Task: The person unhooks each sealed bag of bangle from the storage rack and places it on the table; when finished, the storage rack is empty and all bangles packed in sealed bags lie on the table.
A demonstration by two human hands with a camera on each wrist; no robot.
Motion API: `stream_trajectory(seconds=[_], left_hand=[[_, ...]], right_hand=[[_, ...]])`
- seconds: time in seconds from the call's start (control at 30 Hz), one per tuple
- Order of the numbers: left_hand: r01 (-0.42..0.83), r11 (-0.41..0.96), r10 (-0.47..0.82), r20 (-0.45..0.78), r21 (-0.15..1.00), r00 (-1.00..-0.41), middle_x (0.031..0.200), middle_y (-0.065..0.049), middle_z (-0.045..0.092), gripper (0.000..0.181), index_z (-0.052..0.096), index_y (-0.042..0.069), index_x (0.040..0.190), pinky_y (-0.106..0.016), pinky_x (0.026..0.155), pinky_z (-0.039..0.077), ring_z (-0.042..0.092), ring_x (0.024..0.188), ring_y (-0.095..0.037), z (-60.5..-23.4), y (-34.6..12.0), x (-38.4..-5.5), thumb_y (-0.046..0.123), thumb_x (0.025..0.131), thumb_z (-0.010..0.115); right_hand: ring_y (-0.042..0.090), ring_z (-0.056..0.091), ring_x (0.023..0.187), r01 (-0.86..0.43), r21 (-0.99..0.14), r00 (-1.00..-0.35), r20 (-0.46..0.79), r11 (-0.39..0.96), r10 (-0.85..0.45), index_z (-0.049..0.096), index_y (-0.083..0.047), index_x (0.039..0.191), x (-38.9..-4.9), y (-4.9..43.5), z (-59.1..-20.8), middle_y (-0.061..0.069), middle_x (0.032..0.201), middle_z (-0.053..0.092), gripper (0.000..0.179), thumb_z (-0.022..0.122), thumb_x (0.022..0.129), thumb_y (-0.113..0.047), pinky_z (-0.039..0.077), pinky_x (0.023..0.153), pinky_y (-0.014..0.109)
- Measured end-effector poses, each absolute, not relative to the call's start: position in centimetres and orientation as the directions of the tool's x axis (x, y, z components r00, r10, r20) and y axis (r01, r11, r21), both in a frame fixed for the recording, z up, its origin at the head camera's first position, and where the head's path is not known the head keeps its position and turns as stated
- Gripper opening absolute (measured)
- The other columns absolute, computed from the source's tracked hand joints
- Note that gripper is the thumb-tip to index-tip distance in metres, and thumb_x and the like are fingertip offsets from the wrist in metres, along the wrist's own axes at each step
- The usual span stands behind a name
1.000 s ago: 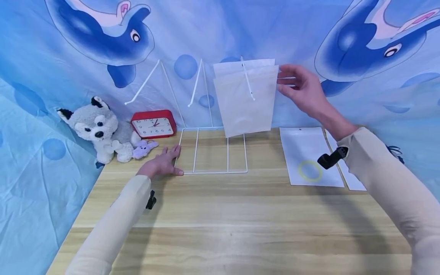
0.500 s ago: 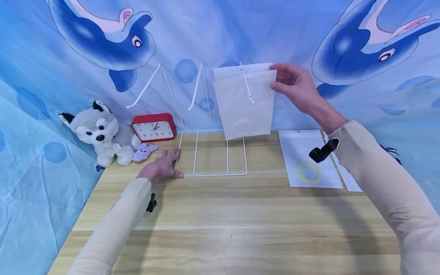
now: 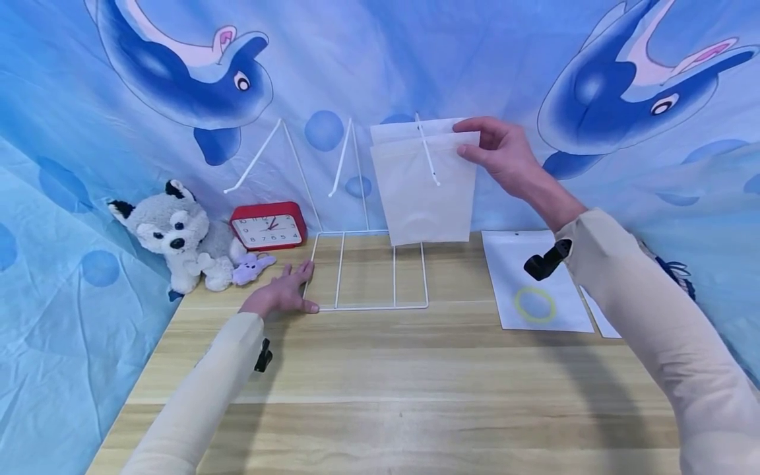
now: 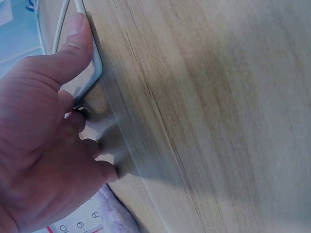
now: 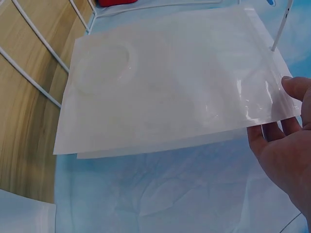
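Note:
Two white flat pouches (image 3: 424,198) hang one behind the other on the right-hand hook of a white wire rack (image 3: 380,308). My right hand (image 3: 505,152) pinches the front pouch by its upper right corner. In the right wrist view the thumb (image 5: 296,87) lies on the pouch's glossy face (image 5: 170,82), and the other fingers are behind it. At the rack's left front corner my left hand (image 3: 282,291) rests with fingers spread. Its thumb (image 4: 80,46) lies along the base wire in the left wrist view, the fingertips down at the table.
A red alarm clock (image 3: 270,226), a grey plush husky (image 3: 178,234) and a small purple plush (image 3: 252,268) stand left of the rack. To its right, a white pouch with a yellow ring (image 3: 522,264) lies on the table (image 3: 386,396), another partly under the right forearm. A blue dolphin-print cloth hangs behind.
My right hand has moved left from beside the hanging pouches and now grips the front one's corner. My left hand keeps its place on the rack. The head view has shifted slightly.

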State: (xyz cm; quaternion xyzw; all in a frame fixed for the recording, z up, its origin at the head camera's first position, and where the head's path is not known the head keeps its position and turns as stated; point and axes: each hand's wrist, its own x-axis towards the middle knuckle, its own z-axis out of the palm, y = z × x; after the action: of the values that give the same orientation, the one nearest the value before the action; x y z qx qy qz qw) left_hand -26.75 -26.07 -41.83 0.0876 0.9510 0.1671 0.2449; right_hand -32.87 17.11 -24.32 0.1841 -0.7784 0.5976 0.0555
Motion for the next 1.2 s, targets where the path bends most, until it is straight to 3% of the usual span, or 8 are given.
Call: stream_trajectory(seconds=[0.2,0.43,0.63,1.2], left_hand=[[0.088,0.928,0.252,-0.435,0.363,-0.864,0.166,-0.018,0.001,0.107,0.009,0.005,0.16,-0.072,0.111,0.004,-0.008,0.147,-0.049,-41.6,-26.1,-26.7,0.041,0.086,0.077],[0.088,0.925,0.254,-0.43,0.37,-0.866,0.166,-0.019,0.0,0.106,0.009,0.004,0.16,-0.072,0.111,0.005,-0.009,0.146,-0.05,-41.5,-26.2,-26.4,0.037,0.087,0.078],[0.097,0.922,0.264,-0.426,0.375,-0.865,0.165,-0.019,0.0,0.106,0.009,0.003,0.16,-0.071,0.111,0.005,-0.009,0.146,-0.049,-41.4,-26.0,-26.4,0.035,0.087,0.079],[0.097,0.921,0.265,-0.425,0.376,-0.866,0.166,-0.018,-0.001,0.106,0.009,0.004,0.16,-0.069,0.112,0.004,-0.009,0.146,-0.049,-41.6,-25.9,-26.5,0.036,0.087,0.078]], right_hand=[[0.022,0.057,0.095,-0.364,-0.889,-0.926,0.315,0.277,-0.209,0.068,-0.014,0.131,-33.0,16.3,-24.0,0.007,0.13,0.06,0.034,0.068,0.097,-0.016,0.052,0.079,0.024],[0.024,0.061,0.109,-0.362,-0.895,-0.923,0.304,0.261,-0.238,0.068,-0.012,0.13,-33.2,15.4,-24.0,0.007,0.139,0.056,0.031,0.064,0.099,-0.016,0.056,0.085,0.027],[0.024,0.063,0.107,-0.328,-0.903,-0.936,0.272,0.276,-0.224,0.069,-0.014,0.128,-33.1,15.5,-24.0,0.005,0.142,0.053,0.029,0.062,0.101,-0.015,0.056,0.084,0.028],[0.021,0.066,0.094,-0.375,-0.888,-0.916,0.311,0.266,-0.255,0.07,-0.012,0.126,-31.0,16.1,-24.6,0.006,0.135,0.057,0.026,0.06,0.101,-0.014,0.056,0.078,0.025]])
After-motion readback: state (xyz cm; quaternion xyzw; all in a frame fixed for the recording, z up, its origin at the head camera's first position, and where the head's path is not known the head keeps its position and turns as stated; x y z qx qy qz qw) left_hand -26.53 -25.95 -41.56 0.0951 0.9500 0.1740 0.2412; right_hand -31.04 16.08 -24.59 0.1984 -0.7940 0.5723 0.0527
